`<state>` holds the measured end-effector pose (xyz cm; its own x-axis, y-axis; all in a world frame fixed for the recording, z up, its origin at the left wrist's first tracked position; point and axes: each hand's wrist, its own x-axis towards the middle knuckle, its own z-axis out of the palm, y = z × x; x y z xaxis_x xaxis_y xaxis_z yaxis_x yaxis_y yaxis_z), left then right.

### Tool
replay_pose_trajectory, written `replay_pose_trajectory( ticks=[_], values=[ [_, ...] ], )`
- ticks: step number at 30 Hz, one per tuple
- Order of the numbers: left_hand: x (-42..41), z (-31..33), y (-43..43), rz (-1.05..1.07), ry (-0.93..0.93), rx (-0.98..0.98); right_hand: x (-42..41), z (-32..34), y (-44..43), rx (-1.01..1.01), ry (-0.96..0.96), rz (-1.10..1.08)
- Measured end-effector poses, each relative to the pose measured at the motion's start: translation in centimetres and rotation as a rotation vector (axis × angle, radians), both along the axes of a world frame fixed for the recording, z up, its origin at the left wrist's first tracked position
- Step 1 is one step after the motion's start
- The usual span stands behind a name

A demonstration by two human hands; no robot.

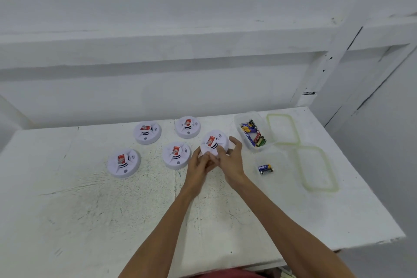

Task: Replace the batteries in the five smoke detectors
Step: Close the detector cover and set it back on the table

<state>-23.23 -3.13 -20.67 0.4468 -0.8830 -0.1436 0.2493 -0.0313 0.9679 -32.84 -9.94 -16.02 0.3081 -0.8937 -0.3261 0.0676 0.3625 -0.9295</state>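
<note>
the left hand (201, 165) and right hand (230, 159) both clasp one smoke detector (213, 141), tilted up, seemingly to twist it open, two loose batteries (265, 169) ready nearby.

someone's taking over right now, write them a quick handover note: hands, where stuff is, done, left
Left hand and right hand: both grip the lifted detector, tilted above the table.
The other four lie face up to its left: back left detector, back middle detector, front left detector, front middle detector.
The battery tub is open, right of the hands; two loose batteries lie nearer.
Done: cannot tell which detectors already have fresh cells; none shows an open back.
Left: swap the held one's batteries, then check the rest.
</note>
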Motion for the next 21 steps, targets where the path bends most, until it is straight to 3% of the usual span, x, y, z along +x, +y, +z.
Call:
replay_pose_trajectory(
  ticks=[2,8,21],
  values=[
    [0.1,0.4,0.2,0.022,0.051,-0.013,0.3,-0.4,0.1,0.063,-0.046,0.005],
    [0.2,0.2,0.1,0.085,0.089,0.018,-0.4,-1.1,-0.1,-0.064,0.176,0.073],
    [0.4,-0.1,-1.1,0.017,0.065,0.058,-1.5,-3.4,-1.6,0.022,0.171,0.072]
  ],
)
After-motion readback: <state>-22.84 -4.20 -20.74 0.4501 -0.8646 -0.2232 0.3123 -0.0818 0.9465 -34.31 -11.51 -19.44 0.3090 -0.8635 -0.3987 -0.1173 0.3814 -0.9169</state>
